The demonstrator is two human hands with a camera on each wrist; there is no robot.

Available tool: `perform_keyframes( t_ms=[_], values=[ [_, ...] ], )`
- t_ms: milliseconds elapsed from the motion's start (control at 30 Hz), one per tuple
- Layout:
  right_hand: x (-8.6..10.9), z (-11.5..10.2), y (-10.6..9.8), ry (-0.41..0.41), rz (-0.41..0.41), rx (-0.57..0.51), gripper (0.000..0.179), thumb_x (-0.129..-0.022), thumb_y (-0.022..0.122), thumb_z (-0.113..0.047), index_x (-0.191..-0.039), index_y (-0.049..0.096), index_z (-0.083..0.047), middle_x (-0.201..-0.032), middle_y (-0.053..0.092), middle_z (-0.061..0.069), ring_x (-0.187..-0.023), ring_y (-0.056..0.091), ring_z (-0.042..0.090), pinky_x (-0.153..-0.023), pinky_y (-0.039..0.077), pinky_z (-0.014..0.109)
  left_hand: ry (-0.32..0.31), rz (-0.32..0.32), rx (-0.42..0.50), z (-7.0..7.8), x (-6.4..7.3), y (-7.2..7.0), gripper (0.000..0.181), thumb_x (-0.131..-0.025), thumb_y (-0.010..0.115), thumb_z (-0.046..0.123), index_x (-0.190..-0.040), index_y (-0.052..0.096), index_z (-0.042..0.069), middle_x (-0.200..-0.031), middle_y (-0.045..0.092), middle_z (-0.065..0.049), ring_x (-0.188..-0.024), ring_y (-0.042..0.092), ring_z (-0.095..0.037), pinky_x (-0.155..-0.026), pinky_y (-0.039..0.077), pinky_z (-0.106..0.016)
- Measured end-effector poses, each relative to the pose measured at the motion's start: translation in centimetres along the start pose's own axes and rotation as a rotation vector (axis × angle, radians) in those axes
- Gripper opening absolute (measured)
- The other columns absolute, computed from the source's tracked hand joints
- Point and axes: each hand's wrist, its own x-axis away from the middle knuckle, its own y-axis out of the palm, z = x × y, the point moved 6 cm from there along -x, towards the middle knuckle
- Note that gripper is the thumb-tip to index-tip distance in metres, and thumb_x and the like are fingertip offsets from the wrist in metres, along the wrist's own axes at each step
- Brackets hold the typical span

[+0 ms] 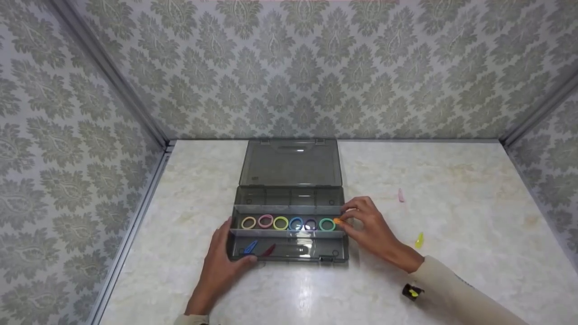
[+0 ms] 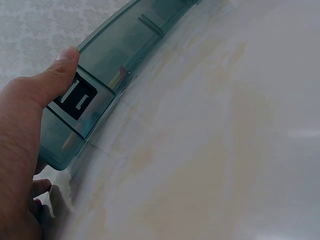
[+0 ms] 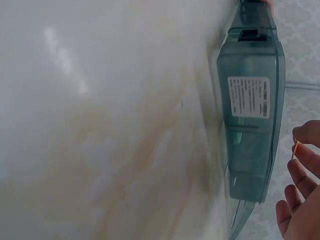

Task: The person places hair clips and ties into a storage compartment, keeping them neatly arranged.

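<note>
A grey see-through organizer box [image 1: 289, 259] lies with its lid [image 1: 291, 162] folded back. My left hand [image 1: 222, 262] grips its front left corner, the thumb on the front wall and the fingers at the left side. Over the right end of the middle compartment, my right hand [image 1: 372, 232] pinches a small orange hair tie [image 1: 337, 221], seen nearly edge-on in the right wrist view. Several coloured hair ties lie in a row in that compartment, a green one [image 1: 321, 224] rightmost. A blue hair clip [image 1: 250, 247] and a dark red hair clip [image 1: 269, 250] are in the front compartment.
Right of the box, a pink hair clip [image 1: 401, 195] and a yellow hair clip [image 1: 419, 240] lie on the table [image 1: 474, 203]. A small black thing with a yellow mark [image 1: 412, 292] shows beside my right sleeve. Patterned walls [image 1: 302, 67] stand around the table.
</note>
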Motion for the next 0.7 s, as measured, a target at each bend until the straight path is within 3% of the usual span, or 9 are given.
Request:
perform_keyframes(
  t_ms=[200, 433, 700],
  values=[
    [-0.3, -1.1, 1.0, 0.014, -0.048, 0.013, 0.009, -0.091, 0.091, -0.007, -0.095, 0.084, -0.011, -0.116, 0.071, 0.008, -0.124, 0.058, 0.027, -0.102, 0.056, 0.051, 0.007, 0.004, 0.003, 0.0, 0.0, 0.0, 0.130, -0.077, 0.094, 0.069, -0.177, 0.020, 0.032, -0.178, 0.028, -0.007, -0.165, 0.026, -0.036, -0.133, 0.026, -0.064],
    [-0.5, -2.2, 2.2, -0.066, -0.075, -0.002, 0.009, -0.092, 0.091, -0.009, -0.098, 0.085, -0.012, -0.120, 0.073, 0.006, -0.123, 0.059, 0.029, -0.103, 0.054, 0.053, 0.009, 0.002, 0.004, 0.1, 0.0, 0.0, 0.130, -0.078, 0.093, 0.068, -0.177, 0.019, 0.030, -0.179, 0.027, -0.009, -0.167, 0.021, -0.038, -0.133, 0.023, -0.065],
    [-0.6, -3.3, 4.0, -0.100, -0.112, -0.006, 0.010, -0.092, 0.090, -0.007, -0.095, 0.083, -0.013, -0.120, 0.073, 0.004, -0.125, 0.058, 0.027, -0.105, 0.052, 0.057, 0.021, 0.002, 0.006, 0.2, 0.1, 0.0, 0.129, -0.079, 0.094, 0.064, -0.177, 0.020, 0.027, -0.179, 0.027, -0.011, -0.168, 0.015, -0.043, -0.134, 0.020, -0.066]
  ],
)
